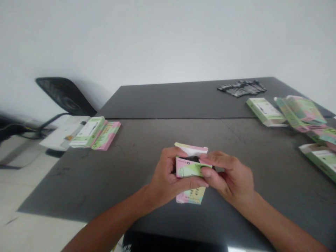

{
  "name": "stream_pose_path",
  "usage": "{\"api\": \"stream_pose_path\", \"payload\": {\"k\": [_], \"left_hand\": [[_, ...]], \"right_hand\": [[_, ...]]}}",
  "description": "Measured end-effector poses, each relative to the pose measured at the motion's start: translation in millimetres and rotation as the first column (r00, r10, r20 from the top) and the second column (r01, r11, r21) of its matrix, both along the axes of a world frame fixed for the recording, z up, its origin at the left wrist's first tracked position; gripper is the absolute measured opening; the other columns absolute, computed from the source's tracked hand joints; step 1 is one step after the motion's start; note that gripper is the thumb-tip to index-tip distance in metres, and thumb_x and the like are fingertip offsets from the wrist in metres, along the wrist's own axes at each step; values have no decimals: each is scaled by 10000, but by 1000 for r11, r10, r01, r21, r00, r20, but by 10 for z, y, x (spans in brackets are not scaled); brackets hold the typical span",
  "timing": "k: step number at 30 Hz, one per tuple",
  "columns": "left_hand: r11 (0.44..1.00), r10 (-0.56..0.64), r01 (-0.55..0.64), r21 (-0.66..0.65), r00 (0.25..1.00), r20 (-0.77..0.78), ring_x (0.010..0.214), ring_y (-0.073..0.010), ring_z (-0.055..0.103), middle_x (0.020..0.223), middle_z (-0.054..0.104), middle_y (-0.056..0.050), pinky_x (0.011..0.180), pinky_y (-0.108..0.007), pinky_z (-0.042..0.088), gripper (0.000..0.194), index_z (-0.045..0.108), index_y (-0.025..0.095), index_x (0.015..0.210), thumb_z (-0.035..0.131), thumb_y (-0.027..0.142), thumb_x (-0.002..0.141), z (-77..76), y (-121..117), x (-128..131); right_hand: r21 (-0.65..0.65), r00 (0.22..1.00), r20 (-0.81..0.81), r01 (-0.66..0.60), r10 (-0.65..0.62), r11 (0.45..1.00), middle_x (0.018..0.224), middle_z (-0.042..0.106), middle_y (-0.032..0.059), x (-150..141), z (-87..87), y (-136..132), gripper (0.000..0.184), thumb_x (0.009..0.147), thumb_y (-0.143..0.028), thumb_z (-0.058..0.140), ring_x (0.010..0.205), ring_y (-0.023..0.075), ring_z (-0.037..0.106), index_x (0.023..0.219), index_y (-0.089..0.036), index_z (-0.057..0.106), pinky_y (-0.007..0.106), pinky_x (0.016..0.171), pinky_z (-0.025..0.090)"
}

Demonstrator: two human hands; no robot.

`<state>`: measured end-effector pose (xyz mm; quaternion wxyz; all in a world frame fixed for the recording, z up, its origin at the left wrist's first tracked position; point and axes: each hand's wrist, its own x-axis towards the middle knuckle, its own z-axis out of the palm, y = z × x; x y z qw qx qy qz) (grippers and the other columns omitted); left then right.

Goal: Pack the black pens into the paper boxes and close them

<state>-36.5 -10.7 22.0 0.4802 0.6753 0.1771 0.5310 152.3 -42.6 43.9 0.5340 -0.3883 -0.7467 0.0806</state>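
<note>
One dark grey table [157,101] is seen, with a seam running across it where two tops appear to meet, and one black chair [65,96] is set off its far left corner. Two flat pink-and-green cartons [96,133] are laid side by side at the left edge; at the right edge a heap of at least four more [299,113] is spread (the exact count cannot be told). One row of small black pieces [241,87] is laid at the far right. One small carton [191,171] is held upright above the near middle, its long axis near vertical, its open flap pointing up and away. It is gripped by the left hand [165,178], fingers wrapped round its side, while its top is pinched by the right hand [231,176].
</note>
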Motion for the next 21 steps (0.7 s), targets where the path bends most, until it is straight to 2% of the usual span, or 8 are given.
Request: {"api": "stream_pose_path", "payload": {"k": [2,5,7,10,15,17,19,21], "left_hand": [[999,25,-26,-25,998,-52,763,-105,752,1088,747,25,630,-188,581,663,465,326,1271,954,287,826,-43,8,-11],[995,76,-85,-45,984,-164,700,-109,716,1019,752,30,618,-210,564,650,476,312,1255,957,345,819,-119,10,-36],[994,95,-107,-36,965,-246,671,-118,691,953,747,30,610,-228,543,640,505,293,1248,957,410,810,-158,7,-54],[991,114,-130,-24,933,-341,651,-131,673,891,730,30,591,-242,509,628,553,274,1254,948,471,806,-168,1,-70],[990,118,-140,-29,912,-392,639,-119,649,882,732,28,574,-228,470,612,587,264,1250,956,449,799,-118,-9,-78],[989,84,-125,-79,914,-397,661,-129,678,897,745,19,597,-235,503,635,577,263,1289,952,435,806,-115,-19,-81],[985,61,-120,-127,918,-393,701,-145,715,937,765,3,625,-246,541,676,559,265,1319,961,416,797,-122,-32,-77],[977,41,-114,-181,930,-365,715,-152,734,954,777,-3,626,-247,558,708,532,272,1331,968,401,789,-133,-45,-63]], "right_hand": [[-40,994,-106,3,-7,999,969,806,15,12,-19,7,219,1036,-317,687,780,136,767,1250,-277,683,229,682,620],[-161,956,-293,-35,-14,986,999,786,19,34,31,9,405,1064,-370,630,783,145,740,1460,-296,593,278,710,635],[-241,968,-250,-33,-29,970,1037,821,28,44,118,1,343,1068,-370,629,828,152,770,1398,-298,681,280,738,646],[-294,992,-108,23,-57,955,1033,865,32,42,240,-9,195,1046,-317,670,854,168,819,1144,-274,832,261,735,657],[-264,996,-46,57,-71,963,1038,872,29,34,240,33,193,1016,-266,705,823,157,835,1137,-231,852,214,687,645],[-240,996,-23,76,-84,968,982,873,23,44,201,59,194,1007,-261,707,645,110,776,1124,-212,854,181,549,576],[-233,996,-12,81,-87,969,910,868,15,58,167,78,204,1002,-268,697,461,61,638,1112,-195,853,170,421,466],[-247,997,-15,76,-82,966,860,857,9,72,141,87,213,1001,-274,683,399,44,555,1099,-189,853,170,391,421]]}}
